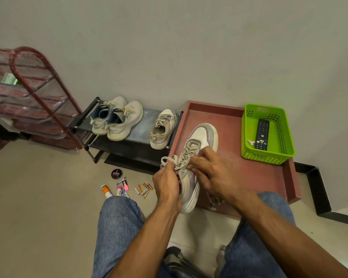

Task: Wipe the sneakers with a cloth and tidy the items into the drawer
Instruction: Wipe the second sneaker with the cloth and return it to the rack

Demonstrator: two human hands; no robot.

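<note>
A white sneaker with a pink stripe (201, 137) lies across the front edge of the open reddish drawer (249, 177), toe pointing away. My left hand (166, 183) pinches its beige laces at the tongue. My right hand (211, 169) curls over the laces from the right, fingers pinching them. Its matching sneaker (163, 129) stands on the low black shoe rack (139, 133), beside a pair of pale sneakers (117, 119). No cloth is visible.
A green basket (269, 157) with a black remote (262, 134) sits in the drawer's far right corner. A polish tin (116, 174), tubes and markers (121, 188) and small batteries (144, 190) lie on the floor. A red rack (36, 97) stands left. My knees (117, 227) fill the foreground.
</note>
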